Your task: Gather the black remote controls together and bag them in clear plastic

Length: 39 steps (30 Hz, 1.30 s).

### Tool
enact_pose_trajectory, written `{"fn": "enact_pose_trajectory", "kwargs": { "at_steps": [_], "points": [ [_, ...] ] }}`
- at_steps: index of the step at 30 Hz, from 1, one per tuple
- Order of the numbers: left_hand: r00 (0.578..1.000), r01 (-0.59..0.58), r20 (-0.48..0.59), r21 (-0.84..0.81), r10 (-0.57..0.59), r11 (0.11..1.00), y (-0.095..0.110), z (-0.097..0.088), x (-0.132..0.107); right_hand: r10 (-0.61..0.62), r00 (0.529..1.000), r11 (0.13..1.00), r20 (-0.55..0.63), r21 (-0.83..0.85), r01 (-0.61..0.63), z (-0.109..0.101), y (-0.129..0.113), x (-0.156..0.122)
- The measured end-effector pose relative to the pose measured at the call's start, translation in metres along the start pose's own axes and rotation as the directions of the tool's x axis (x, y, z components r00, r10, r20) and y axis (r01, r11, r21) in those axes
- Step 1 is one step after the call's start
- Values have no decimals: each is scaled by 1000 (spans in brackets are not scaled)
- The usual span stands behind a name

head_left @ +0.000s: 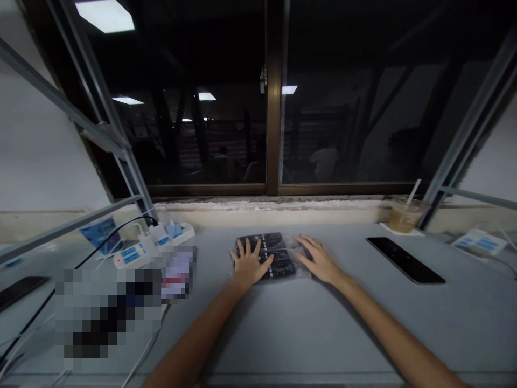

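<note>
Below frame centre, the left hand point(247, 265) lies splayed on a dark plastic-wrapped pack point(285, 261); the right hand point(322, 261), loosely extended, touches its edge.

No text is showing legibly; white marks point(265, 237) on the dark packet point(286, 262) and blue patches point(131, 257) on the power strip point(138, 261) are appearing unreadably small.

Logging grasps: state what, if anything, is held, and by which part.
The left hand lies spread on the black packet, gripping nothing. Whether the right hand pinches its plastic wrapping cannot be told.
</note>
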<state>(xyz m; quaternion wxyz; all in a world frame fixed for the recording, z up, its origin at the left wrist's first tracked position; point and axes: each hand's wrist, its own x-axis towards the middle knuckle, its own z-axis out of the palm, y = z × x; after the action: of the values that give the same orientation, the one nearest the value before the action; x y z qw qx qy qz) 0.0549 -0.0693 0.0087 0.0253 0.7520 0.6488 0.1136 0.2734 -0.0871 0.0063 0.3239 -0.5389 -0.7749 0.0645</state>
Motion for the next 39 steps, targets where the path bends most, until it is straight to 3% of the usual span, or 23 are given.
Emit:
{"fn": "enact_pose_trajectory", "kwargs": {
  "at_steps": [6,13,17,23,26,30,33,39],
  "points": [
    [998,-43,49,-10,43,999,10,0,11,-9,1000,999,-2,41,9,4,7,1],
    [995,-43,94,-4,43,999,8,-4,13,-30,999,990,-13,138,31,15,14,-1],
    [996,-92,20,-33,92,995,1,-1,10,-71,997,988,-16,133,72,18,9,-2],
    [963,-70,-258,20,73,997,2,-2,2,-67,997,993,-40,94,71,21,14,-2],
    [953,-52,-294,50,64,997,7,-7,-5,-61,998,996,-33,70,63,21,19,-1],
    [984,-17,-178,48,25,999,12,-10,-12,-57,997,996,-59,67,61,19,19,-1],
    [994,-71,-75,70,77,995,16,-7,-15,-48,994,998,-99,42,52,15,15,-1],
    [987,-150,-30,146,156,978,25,-3,-15,-42,986,999,-159,-1,42,10,9,1]
  ]
}}
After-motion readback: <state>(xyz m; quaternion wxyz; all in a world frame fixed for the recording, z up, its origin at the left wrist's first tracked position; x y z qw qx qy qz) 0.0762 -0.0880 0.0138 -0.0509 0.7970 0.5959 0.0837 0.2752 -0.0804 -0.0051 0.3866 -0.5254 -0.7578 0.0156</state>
